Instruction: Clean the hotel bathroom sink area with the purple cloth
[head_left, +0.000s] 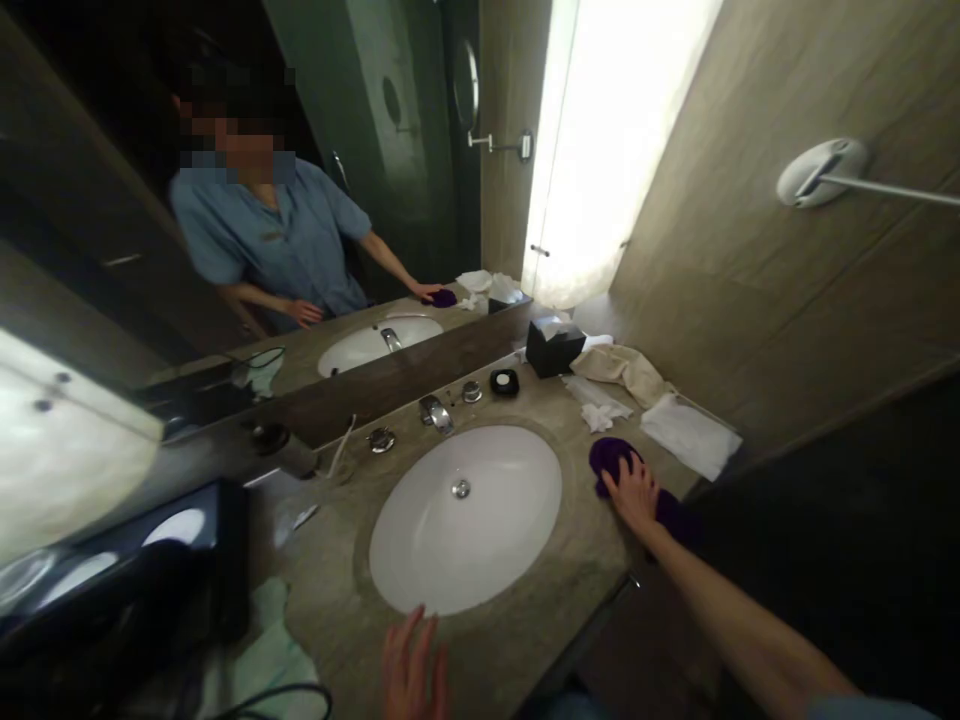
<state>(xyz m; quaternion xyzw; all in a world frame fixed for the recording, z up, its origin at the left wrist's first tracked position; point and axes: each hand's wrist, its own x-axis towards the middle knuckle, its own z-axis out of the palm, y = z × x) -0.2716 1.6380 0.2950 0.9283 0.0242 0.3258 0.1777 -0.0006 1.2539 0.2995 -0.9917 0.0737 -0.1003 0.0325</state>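
Observation:
My right hand (634, 492) presses down on a dark purple cloth (613, 456) at the right end of the stone counter (480, 665). Part of that cloth hangs toward the counter's front edge. Near the front rim of the white oval sink (480, 540), my left hand (414, 665) is held with its fingers apart and nothing in them. A crumpled white tissue (600, 415) and a folded white cloth (690, 435) lie just beyond the purple cloth. The mirror (405, 180) reflects my blue shirt and both hands.
Behind the sink stand a chrome faucet (436, 413) and a small black soap dish (504, 382). A black tissue box (553, 347) sits in the back corner, beside a beige cloth (626, 370). A dark tray (187, 560), a pale green cloth (274, 640) and a black cable (292, 688) occupy the left.

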